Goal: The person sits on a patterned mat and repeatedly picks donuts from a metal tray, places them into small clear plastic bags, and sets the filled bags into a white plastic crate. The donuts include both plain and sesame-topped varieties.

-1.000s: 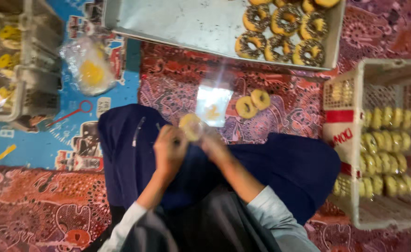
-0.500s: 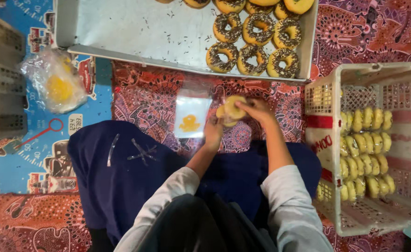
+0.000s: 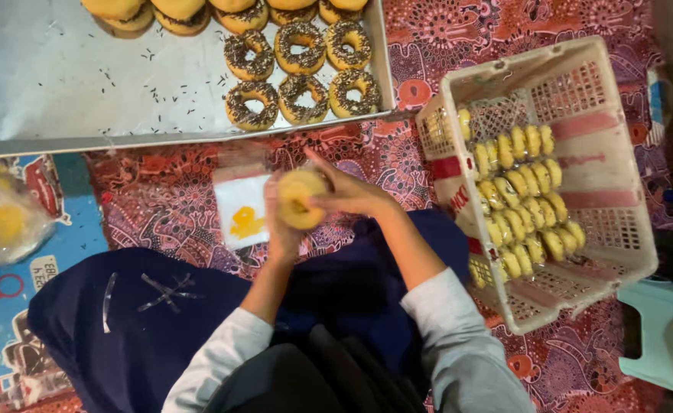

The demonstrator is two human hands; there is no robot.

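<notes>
Nearest you, both hands meet over your dark blue lap: your left hand (image 3: 284,229) cups a plain yellow doughnut (image 3: 300,199) from below and your right hand (image 3: 352,195) closes over its far side, fingers wrapped on it from both sides. Judge it light, soft and easily dented, probably a little greasy, so hold it by the outer rim with spread fingertips and no squeeze. Whether a clear wrapper already covers it is too blurred to tell.

Just left of the doughnut a small clear plastic bag (image 3: 242,210) with a yellow mark lies on the patterned red cloth (image 3: 168,199). To the doughnut's right stands a white plastic crate (image 3: 604,191) lined with rows of packed yellow doughnuts (image 3: 524,199). Beyond it, a metal tray (image 3: 84,84) holds chocolate-sprinkled doughnuts (image 3: 298,73); its top edge is cut off. Far left, a crumpled bag (image 3: 0,222) holds something yellow, unclear what.
</notes>
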